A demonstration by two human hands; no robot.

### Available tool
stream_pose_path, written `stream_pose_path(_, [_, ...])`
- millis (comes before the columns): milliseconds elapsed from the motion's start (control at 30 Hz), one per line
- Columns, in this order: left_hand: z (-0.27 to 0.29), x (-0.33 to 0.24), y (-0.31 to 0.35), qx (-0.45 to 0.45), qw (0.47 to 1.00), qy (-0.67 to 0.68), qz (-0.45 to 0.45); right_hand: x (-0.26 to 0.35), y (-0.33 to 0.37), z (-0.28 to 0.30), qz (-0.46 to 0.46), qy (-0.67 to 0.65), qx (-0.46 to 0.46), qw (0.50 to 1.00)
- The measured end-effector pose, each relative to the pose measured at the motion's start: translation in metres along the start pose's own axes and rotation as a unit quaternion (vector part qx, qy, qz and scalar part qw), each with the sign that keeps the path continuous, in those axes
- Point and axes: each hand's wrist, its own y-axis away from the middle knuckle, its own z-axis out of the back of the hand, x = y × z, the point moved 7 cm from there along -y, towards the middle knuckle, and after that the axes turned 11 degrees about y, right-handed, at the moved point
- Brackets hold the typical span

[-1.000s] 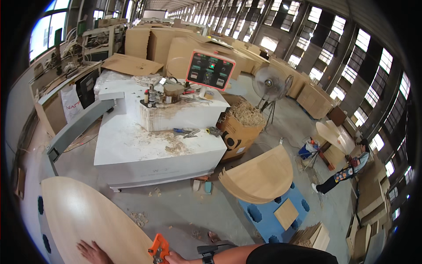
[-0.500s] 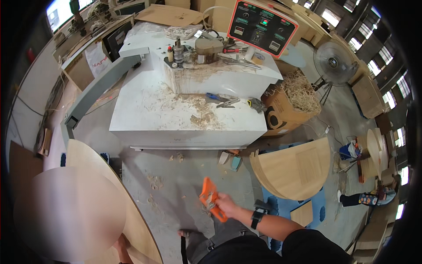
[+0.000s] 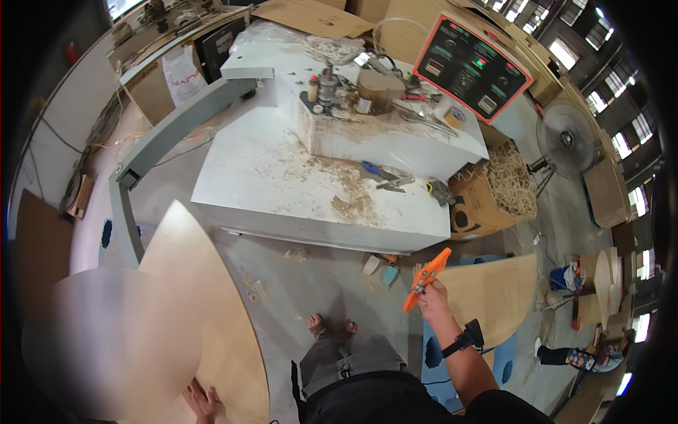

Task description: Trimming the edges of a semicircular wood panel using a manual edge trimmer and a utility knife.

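"Where's the orange tool (image 3: 426,278)?"
"Right of the curved wooden panel (image 3: 224,325), grasped in the right hand (image 3: 435,302), far end slanting away; the left hand (image 3: 202,403) rests unclenched on the panel."

The hand tool (image 3: 427,280) at 4 o'clock is bright orange, the wooden panel (image 3: 229,346) at 7 o'clock pale tan. The machine (image 3: 282,173) at 12 o'clock is white with brown blotches, the control panel (image 3: 470,67) at 1 o'clock black with an orange-red border, the pallet (image 3: 434,373) at 5 o'clock blue, and the co-worker's apron (image 3: 580,359) at 4 o'clock a multicoloured floral print.
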Motion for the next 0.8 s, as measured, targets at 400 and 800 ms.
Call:
stream_pose_path(400, [-0.012, -0.072, -0.172, -0.068, 0.984, 0.160, 0.026, 0.030, 0.018, -0.051, 0.024, 0.258, 0.026, 0.966])
stream_pose_path(800, [-0.051, -0.151, -0.382, 0.022, 0.995, 0.092, 0.031, 0.029, 0.051, -0.102, 0.029, 0.370, 0.257, 0.892])
